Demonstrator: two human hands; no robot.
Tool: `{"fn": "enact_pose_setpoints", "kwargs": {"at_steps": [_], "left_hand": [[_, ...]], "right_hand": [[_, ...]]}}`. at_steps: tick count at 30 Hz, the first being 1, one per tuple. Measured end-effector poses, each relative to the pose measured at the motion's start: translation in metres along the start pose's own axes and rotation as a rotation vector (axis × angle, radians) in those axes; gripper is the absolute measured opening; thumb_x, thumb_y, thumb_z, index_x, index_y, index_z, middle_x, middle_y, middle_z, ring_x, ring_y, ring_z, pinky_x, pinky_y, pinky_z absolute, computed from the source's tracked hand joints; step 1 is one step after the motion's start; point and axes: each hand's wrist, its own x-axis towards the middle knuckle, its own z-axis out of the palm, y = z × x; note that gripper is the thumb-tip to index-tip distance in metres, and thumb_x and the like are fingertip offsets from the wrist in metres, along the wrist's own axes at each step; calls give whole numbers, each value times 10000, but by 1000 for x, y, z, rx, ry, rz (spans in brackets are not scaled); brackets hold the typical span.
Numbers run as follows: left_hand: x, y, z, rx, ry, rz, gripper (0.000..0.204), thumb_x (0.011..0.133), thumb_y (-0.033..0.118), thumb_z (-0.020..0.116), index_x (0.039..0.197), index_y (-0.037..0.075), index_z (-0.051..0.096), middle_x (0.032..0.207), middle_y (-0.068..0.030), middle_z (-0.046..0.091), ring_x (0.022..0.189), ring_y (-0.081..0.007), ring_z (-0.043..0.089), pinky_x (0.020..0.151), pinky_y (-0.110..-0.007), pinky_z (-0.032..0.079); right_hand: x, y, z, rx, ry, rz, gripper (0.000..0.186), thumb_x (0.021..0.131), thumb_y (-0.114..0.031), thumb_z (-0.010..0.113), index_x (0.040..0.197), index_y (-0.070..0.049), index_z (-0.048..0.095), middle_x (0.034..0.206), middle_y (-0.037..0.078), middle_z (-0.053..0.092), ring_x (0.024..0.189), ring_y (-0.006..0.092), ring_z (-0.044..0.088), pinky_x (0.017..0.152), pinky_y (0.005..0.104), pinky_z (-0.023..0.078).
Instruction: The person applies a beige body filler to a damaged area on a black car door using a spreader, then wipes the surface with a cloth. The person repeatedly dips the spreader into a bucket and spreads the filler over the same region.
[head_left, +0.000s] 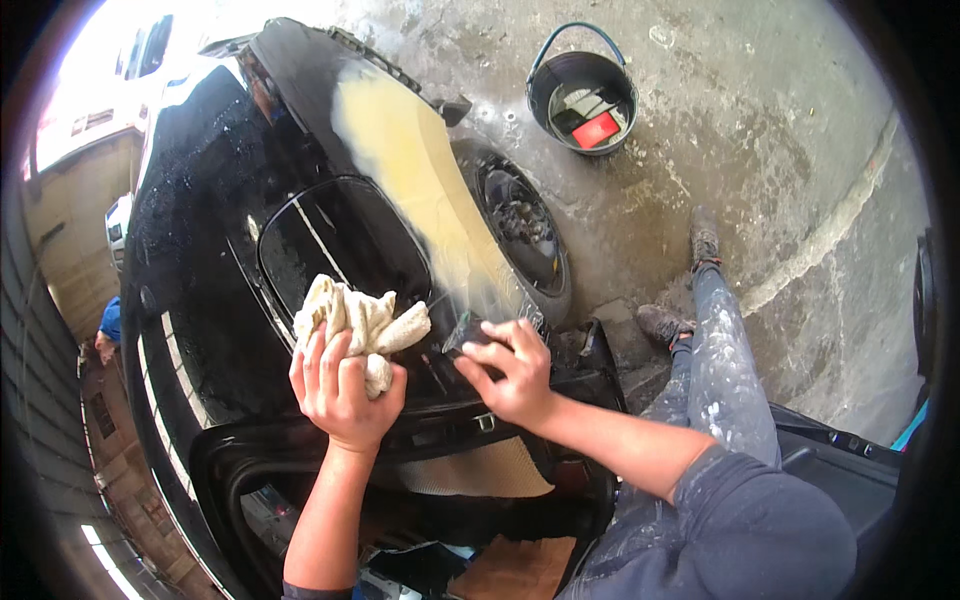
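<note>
My left hand (343,398) is closed around a bunched cream rag (338,312), resting over the black car body (190,250). To its right, my right hand (515,375) grips a small dark pad (462,333) between thumb and fingers. The pad touches the lower end of a pale yellow coated patch (400,150) that runs along the car's side above the wheel (520,225). Greyish wet smears show on the patch close to the pad. The pad's underside is hidden, so its exact kind cannot be told.
A black bucket (538,98) with a blue handle stands on the wet concrete floor (780,120), holding water and a red-faced block (597,130). Below my hands is an opening in the car (220,440) with loose items inside. My legs (722,360) are at the right. Another person's blue sleeve (110,318) shows far left.
</note>
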Motion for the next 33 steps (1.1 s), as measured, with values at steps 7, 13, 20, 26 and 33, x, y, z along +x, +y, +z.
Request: {"fn": "enact_pose_setpoints", "kwargs": {"at_steps": [7, 13, 20, 26, 33], "left_hand": [[-3, 2, 3, -5, 24, -13, 261, 736, 206, 835, 837, 86, 627, 1180, -114, 785, 1246, -412, 752, 1107, -574, 516], [-2, 3, 1, -22, 28, -7, 263, 739, 175, 836, 868, 87, 625, 1185, -126, 775, 1252, -425, 739, 1117, -582, 517], [-4, 3, 5, -28, 51, -29, 255, 804, 168, 825, 945, 85, 629, 1255, -155, 757, 1252, -441, 727, 1112, -603, 523], [-1, 4, 4, -61, 70, -19, 264, 840, 99, 827, 1005, 54, 626, 1253, -195, 740, 1245, -493, 702, 1124, -599, 515], [-4, 3, 8, -39, 70, -49, 266, 827, 136, 812, 1014, 84, 630, 1242, -161, 750, 1250, -455, 723, 1113, -605, 520]], "right_hand": [[88, 40, 53, -58, 94, 187, 190, 961, -280, 852, 916, -113, 774, 957, 93, 702, 930, 352, 673, 829, 482, 544], [-20, -19, -3, -7, -2, 27, 206, 872, -261, 943, 1005, -146, 837, 1015, 141, 709, 910, 337, 688, 793, 447, 573], [37, -4, 28, 9, 57, 85, 162, 940, -246, 877, 944, -110, 789, 989, 100, 717, 920, 340, 679, 771, 479, 548], [-25, -36, -8, -20, -73, -60, 224, 846, -240, 956, 1004, -138, 833, 1065, 144, 720, 889, 331, 670, 771, 433, 551], [29, -20, 23, 30, -6, 36, 174, 907, -202, 888, 1007, -84, 807, 1067, 171, 728, 922, 394, 671, 788, 469, 552]]}}
